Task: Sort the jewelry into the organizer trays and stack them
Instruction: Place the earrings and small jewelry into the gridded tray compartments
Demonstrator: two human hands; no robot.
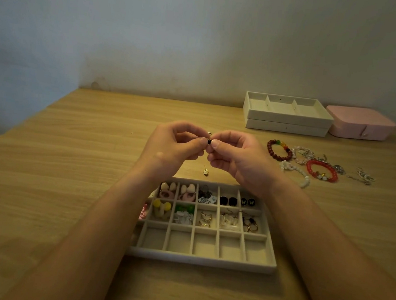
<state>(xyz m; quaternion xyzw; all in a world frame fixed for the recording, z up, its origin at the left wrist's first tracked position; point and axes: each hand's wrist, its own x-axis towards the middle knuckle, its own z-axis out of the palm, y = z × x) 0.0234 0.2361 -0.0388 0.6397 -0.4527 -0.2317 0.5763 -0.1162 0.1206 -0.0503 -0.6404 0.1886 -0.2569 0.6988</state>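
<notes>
Fingers of left hand [175,145] and right hand [237,156] pinch one small dark earring [209,141] between them.

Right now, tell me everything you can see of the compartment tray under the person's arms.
The compartment tray is a shallow rectangular organizer, cream and fabric-like, lying flat on the wooden table. Thin dividers split it into three rows of small square cells. The far and middle rows hold earrings and small pieces, one set per cell; the near row's visible cells are empty. Both forearms cross above its left and right sides, hiding those edges. Whether they touch it is unclear. No lid or other tray sits on it.
</notes>
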